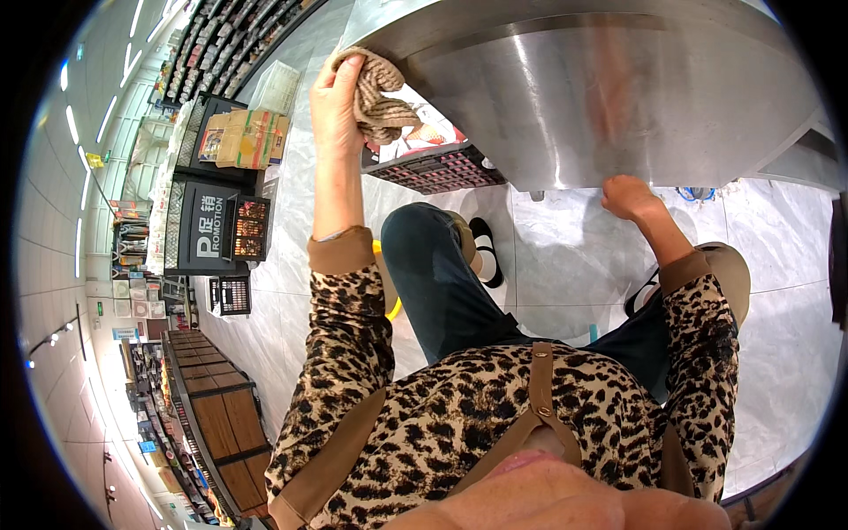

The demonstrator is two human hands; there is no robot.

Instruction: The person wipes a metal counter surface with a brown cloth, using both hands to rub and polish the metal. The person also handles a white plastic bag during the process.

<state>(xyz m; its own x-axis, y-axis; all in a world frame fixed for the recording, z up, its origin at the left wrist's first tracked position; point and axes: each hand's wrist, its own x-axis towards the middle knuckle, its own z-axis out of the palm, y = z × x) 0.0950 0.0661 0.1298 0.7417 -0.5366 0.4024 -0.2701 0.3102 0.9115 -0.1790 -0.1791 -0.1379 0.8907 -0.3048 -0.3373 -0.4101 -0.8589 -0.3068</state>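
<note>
My left hand (pixel 338 103) grips a bunched, ribbed brown cloth (pixel 381 96), thumb on top, beside the left corner of a stainless steel cabinet (pixel 563 106). Part of the cloth hangs over a black plastic crate (pixel 437 169) holding printed packaging. Against the lower edge of the steel front rests my right hand (pixel 626 196) with curled fingers. Whether those fingers hook around that edge is hidden. A blurred reflection runs down the shiny panel above it.
Grey marble-look tiles (pixel 563 252) cover the floor around my feet. A yellow-rimmed object (pixel 391 291) stands behind my left knee. Off to the left are a black promotion stand (pixel 212 222), cardboard boxes (pixel 248 139), a small crate (pixel 232 295) and wooden shelving (pixel 222 411).
</note>
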